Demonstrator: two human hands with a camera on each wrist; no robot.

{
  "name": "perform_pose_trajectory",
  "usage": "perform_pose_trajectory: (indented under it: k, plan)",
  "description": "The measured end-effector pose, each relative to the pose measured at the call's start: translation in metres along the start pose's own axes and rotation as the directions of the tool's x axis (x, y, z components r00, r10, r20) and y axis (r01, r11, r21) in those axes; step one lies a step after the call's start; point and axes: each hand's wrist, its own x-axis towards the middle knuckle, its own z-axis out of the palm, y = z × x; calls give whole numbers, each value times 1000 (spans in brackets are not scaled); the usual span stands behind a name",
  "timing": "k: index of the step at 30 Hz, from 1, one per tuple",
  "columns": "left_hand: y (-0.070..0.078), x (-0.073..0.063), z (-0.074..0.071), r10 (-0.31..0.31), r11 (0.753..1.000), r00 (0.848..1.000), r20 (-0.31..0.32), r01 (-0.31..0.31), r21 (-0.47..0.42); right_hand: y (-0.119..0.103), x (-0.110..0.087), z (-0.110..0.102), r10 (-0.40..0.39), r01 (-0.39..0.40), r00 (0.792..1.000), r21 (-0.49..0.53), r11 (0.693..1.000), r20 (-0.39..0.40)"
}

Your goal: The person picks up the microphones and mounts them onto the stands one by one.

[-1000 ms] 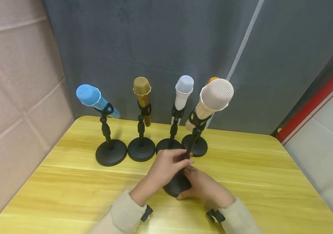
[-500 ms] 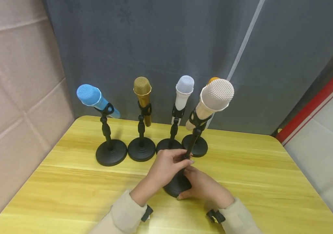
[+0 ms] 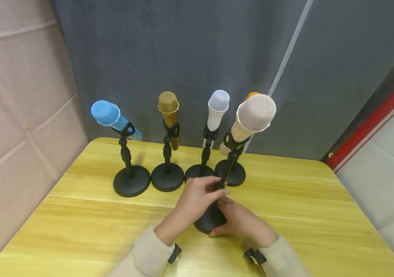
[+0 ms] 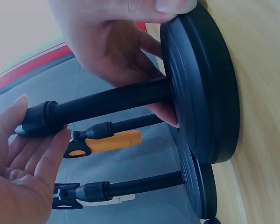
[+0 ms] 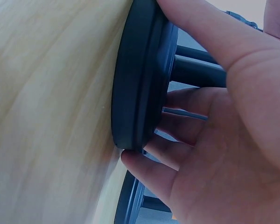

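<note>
A cream microphone point(image 3: 257, 111) is clipped on a black desk microphone stand point(image 3: 210, 220) at the front of the table, its head tilted up to the right. My left hand point(image 3: 194, 197) holds the stand's upright, with thumb and fingers around the collar point(image 4: 41, 119) in the left wrist view. The right hand point(image 3: 243, 221) grips the round base point(image 5: 139, 84), thumb on its near edge and fingers along the far side. In the left wrist view the base stands right at the wooden tabletop. Part of the upright is hidden behind the left hand.
Behind stand blue point(image 3: 105, 112), gold point(image 3: 168, 102) and white point(image 3: 218, 100) microphones on matching black stands. An orange microphone point(image 3: 252, 94) is mostly hidden behind the cream one. The wooden table point(image 3: 89, 234) meets a grey curtain point(image 3: 183, 46) at the back.
</note>
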Motion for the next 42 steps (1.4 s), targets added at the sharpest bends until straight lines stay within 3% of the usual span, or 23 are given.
perform_pose_trajectory:
  k: [16, 20, 25, 28, 42]
  plan:
    - [-1, 0, 2, 8, 999, 1000, -26, -7, 37, 0, 0, 0, 12, -12, 1000, -2, 1000, 7]
    - [-4, 1, -2, 3, 1000, 999, 49, -3, -2, 1, 0, 1, 7, -7, 1000, -5, 1000, 5]
    - [-4, 3, -10, -20, 998, 983, 184, 29, -47, 2, 0, 1, -9, 9, 1000, -2, 1000, -3]
    - [-5, 4, -11, -13, 999, 977, 214, 24, -48, 1, 0, 0, -6, 6, 1000, -5, 1000, -4]
    - [-4, 2, -8, 19, 1000, 993, 120, -16, -26, -1, 0, 0, 11, -11, 1000, 1, 1000, 4]
